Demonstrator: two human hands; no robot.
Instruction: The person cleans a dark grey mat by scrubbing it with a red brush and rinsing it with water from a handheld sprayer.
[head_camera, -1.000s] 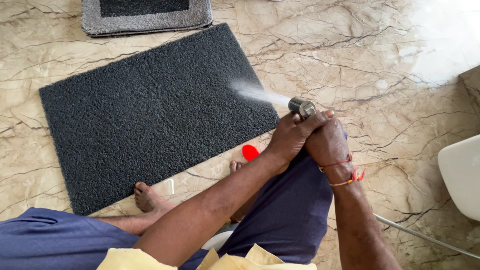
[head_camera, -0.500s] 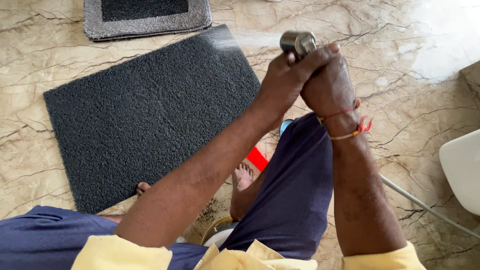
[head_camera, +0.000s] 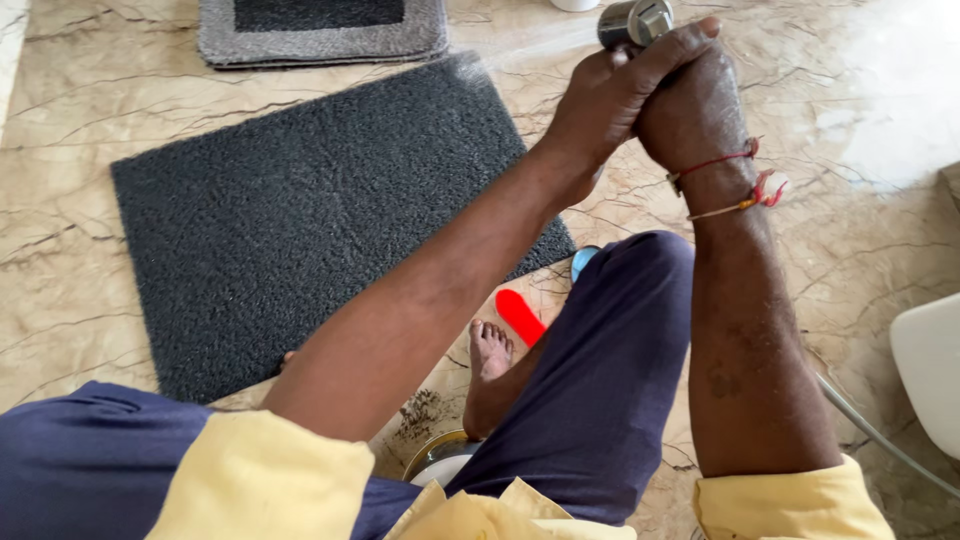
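Note:
Both my hands are raised near the top of the view, wrapped together around a shiny metal spray nozzle (head_camera: 634, 22). My left hand (head_camera: 608, 100) covers the front of the grip, and my right hand (head_camera: 700, 105), with red and yellow threads at the wrist, clasps it from behind. A thin mist of water leaves the nozzle toward the left and lands near the far right corner of a dark grey bristly doormat (head_camera: 300, 210) lying on the marble floor. The nozzle's grey hose (head_camera: 880, 440) trails off at the lower right.
A grey-bordered mat (head_camera: 320, 30) lies beyond the dark one. A red and blue object (head_camera: 525, 315) rests by my bare foot (head_camera: 488, 355). A white fixture (head_camera: 930, 370) stands at the right edge. A round metal rim (head_camera: 435, 455) shows under my knee.
My clasped hands have lifted the nozzle up and away from me. The spray has shifted from the mat's right edge to its far right corner. My legs have shifted too.

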